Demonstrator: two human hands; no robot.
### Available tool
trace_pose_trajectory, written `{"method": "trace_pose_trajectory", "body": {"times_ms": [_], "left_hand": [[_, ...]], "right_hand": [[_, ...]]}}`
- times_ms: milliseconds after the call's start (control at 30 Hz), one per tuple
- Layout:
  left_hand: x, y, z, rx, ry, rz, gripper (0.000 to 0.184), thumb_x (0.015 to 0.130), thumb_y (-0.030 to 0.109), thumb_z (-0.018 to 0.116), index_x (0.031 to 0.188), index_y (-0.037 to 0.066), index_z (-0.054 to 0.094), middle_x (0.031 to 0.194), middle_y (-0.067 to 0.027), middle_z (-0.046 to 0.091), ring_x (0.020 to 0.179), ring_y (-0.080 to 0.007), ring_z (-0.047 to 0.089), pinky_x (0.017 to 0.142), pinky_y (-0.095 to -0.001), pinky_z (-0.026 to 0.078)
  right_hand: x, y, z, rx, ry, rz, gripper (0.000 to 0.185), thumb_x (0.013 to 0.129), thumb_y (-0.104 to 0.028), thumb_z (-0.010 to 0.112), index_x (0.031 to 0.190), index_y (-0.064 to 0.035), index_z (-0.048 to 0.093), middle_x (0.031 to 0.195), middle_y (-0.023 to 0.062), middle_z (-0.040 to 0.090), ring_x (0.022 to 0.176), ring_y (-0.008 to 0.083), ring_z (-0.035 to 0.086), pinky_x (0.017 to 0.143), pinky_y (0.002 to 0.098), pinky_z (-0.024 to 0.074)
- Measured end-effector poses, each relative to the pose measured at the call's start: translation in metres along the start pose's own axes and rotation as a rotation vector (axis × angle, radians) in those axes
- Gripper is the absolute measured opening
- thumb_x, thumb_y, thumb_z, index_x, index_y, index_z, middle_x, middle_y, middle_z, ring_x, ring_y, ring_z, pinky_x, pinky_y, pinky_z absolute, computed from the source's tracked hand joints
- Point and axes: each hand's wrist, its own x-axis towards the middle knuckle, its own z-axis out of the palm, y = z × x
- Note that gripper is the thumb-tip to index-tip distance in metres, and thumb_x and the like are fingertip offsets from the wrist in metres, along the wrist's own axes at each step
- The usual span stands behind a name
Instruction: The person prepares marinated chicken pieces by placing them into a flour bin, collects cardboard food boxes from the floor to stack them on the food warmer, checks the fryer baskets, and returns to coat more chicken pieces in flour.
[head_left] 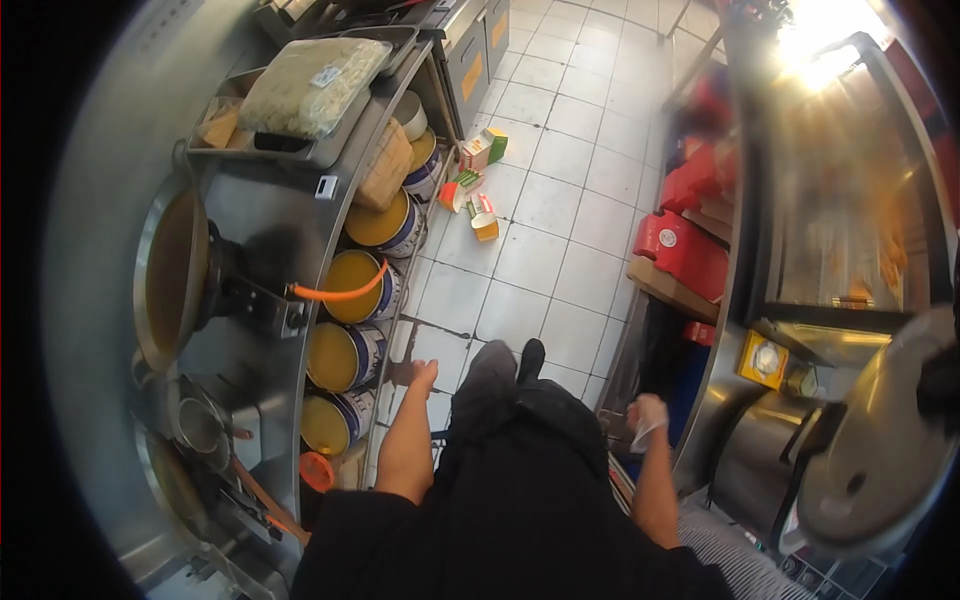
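Observation:
My left hand hangs low over the tiled floor, bare, near the row of buckets; its fingers are small in view and their pose is unclear. My right hand is beside the right-hand counter, with something thin and clear, like a plastic glove or film, on it; its fingers look curled, but what they hold, if anything, cannot be made out. Several coloured cartons lie on the floor ahead. Buckets with yellowish contents stand on the shelf below the left counter.
The steel counter on the left bears a wide pan, a strainer and a tray with a bagged item. Red packages sit under the right counter, near a glass display case and a large lid.

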Motion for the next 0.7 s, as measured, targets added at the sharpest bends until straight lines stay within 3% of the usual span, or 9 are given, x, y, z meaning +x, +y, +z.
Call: {"method": "trace_pose_trajectory", "body": {"times_ms": [67, 133, 200, 300, 467, 600, 700], "left_hand": [[0.006, 0.006, -0.009, -0.068, 0.005, -0.103, 0.068, 0.086, 0.043, 0.061, 0.142, 0.014, 0.038, 0.131, -0.0156, 0.052, 0.117, -0.0364, 0.053, 0.097, -0.0657, 0.039], [0.018, 0.012, -0.007, -0.163, 0.044, -0.181, 0.069, 0.086, 0.047, 0.061, 0.143, 0.019, 0.036, 0.137, -0.014, 0.048, 0.122, -0.0378, 0.048, 0.095, -0.0671, 0.038], [0.045, 0.025, 0.004, -0.277, 0.126, -0.231, 0.068, 0.085, 0.05, 0.062, 0.142, 0.023, 0.036, 0.143, -0.0111, 0.042, 0.129, -0.0393, 0.042, 0.092, -0.072, 0.037], [0.095, 0.067, 0.04, -0.437, 0.172, -0.302, 0.059, 0.085, 0.053, 0.062, 0.135, 0.028, 0.044, 0.133, -0.0082, 0.045, 0.121, -0.0377, 0.043, 0.094, -0.068, 0.037], [0.152, 0.188, 0.109, -0.452, -0.035, -0.293, 0.075, 0.082, 0.056, 0.064, 0.144, 0.029, 0.031, 0.144, -0.01, 0.038, 0.13, -0.0408, 0.037, 0.096, -0.0674, 0.036], [0.188, 0.324, 0.153, -0.484, -0.118, -0.311, 0.08, 0.083, 0.057, 0.063, 0.147, 0.026, 0.025, 0.147, -0.0137, 0.036, 0.133, -0.0416, 0.034, 0.098, -0.0674, 0.034], [0.274, 0.362, 0.199, -0.509, -0.197, -0.329, 0.086, 0.083, 0.057, 0.064, 0.149, 0.024, 0.02, 0.145, -0.014, 0.036, 0.129, -0.0428, 0.039, 0.097, -0.0668, 0.036]], "right_hand": [[-0.001, -0.16, -0.021, 0.358, 0.057, 0.185, 0.02, 0.09, -0.021, 0.053, 0.087, -0.0069, 0.067, 0.068, 0.0108, 0.063, 0.062, 0.0192, 0.064, 0.049, 0.0358, 0.0505], [0.024, -0.255, -0.027, 0.325, 0.084, 0.135, 0.023, 0.095, -0.021, 0.055, 0.112, -0.0062, 0.06, 0.079, 0.0073, 0.064, 0.057, 0.0136, 0.058, 0.048, 0.028, 0.0489], [0.072, -0.297, -0.029, 0.329, 0.02, 0.086, 0.02, 0.095, -0.018, 0.056, 0.111, -0.0068, 0.059, 0.081, 0.0085, 0.064, 0.059, 0.0152, 0.059, 0.05, 0.0304, 0.0514], [0.114, -0.342, -0.021, 0.323, 0.008, 0.072, 0.022, 0.096, -0.017, 0.055, 0.113, -0.0046, 0.059, 0.083, 0.0088, 0.065, 0.061, 0.0142, 0.059, 0.052, 0.0282, 0.0516], [0.176, -0.416, -0.033, 0.505, 0.07, 0.066, 0.024, 0.098, -0.017, 0.056, 0.118, -0.0045, 0.056, 0.089, 0.0105, 0.066, 0.063, 0.0151, 0.061, 0.054, 0.0294, 0.0535], [0.236, -0.519, -0.026, 0.425, 0.136, 0.013, 0.026, 0.097, -0.024, 0.059, 0.117, -0.0072, 0.057, 0.095, 0.0105, 0.068, 0.072, 0.0162, 0.064, 0.06, 0.0292, 0.0552], [0.326, -0.602, 0.031, 0.398, 0.119, -0.123, 0.026, 0.096, -0.026, 0.061, 0.113, -0.0068, 0.059, 0.093, 0.0098, 0.068, 0.071, 0.0146, 0.062, 0.063, 0.0289, 0.054]]}}
